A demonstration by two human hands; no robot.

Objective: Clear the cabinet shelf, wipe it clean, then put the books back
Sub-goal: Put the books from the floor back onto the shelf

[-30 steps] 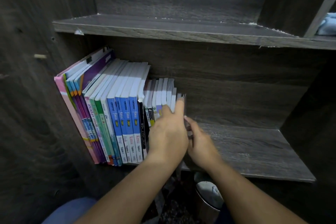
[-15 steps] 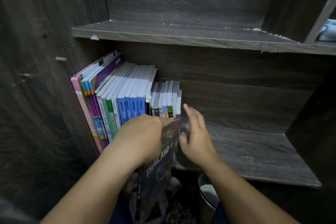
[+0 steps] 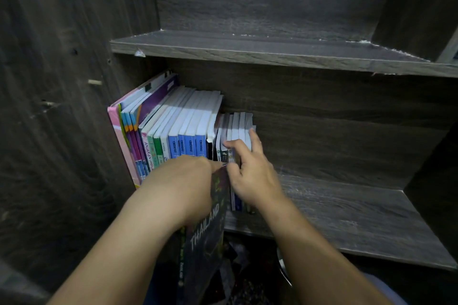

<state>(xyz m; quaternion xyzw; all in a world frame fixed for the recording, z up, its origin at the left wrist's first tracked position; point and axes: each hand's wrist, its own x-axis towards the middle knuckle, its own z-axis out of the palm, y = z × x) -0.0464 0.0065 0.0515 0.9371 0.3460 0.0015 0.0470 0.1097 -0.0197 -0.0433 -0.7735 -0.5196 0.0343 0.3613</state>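
Shelf: the cabinet shelf [image 3: 347, 218] carries the books at its left end, and its right half shows bare wood, not yet wiped.
Tall books: the tall books [image 3: 178, 126] lean on the left wall, packed tight. I judge they come out best in bunches, after the loose ones.
Thailand book: the Thailand book [image 3: 205, 238] hangs partly off the shelf's front edge, tilted down toward me.
Left grip: my left hand [image 3: 183, 186] is curled round that book's top. A straight pull toward me should free it.
Right grip: my right hand [image 3: 250, 173] has its fingers spread on the small books [image 3: 238, 126], bracing them so they don't topple.
Upper shelf: the upper shelf [image 3: 247, 49] overhangs, so I draw books outward, not up.
Below: a round metal rim [image 3: 282, 270], perhaps a pot, sits under the front edge, in the book's way.
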